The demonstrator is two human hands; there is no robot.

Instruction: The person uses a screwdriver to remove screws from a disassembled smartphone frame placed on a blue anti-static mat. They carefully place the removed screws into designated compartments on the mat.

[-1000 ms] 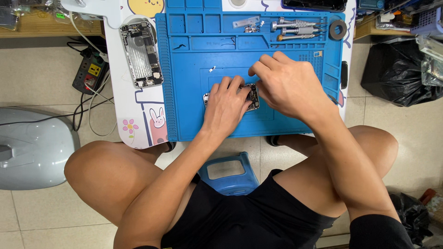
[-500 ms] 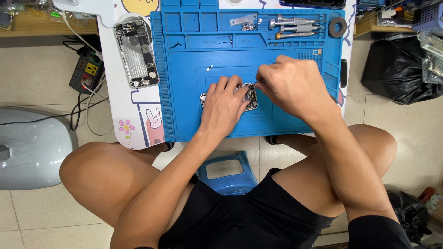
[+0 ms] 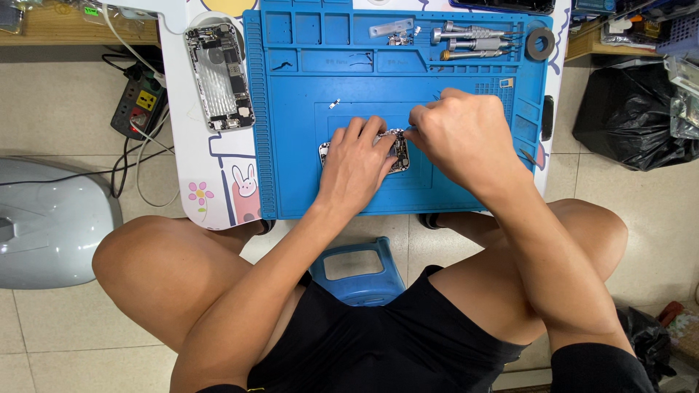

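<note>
You sit at a small white table (image 3: pixel 218 182) with cartoon pictures (a bunny and a flower near its front edge). A blue work mat (image 3: pixel 291 182) covers most of it. An opened phone body (image 3: pixel 218 76) lies directly on the white top, just left of the mat. On the mat lie 2 metal screwdrivers (image 3: pixel 470 40), a dark tape ring (image 3: pixel 540 44) and a small phone part (image 3: pixel 397 153).
</note>
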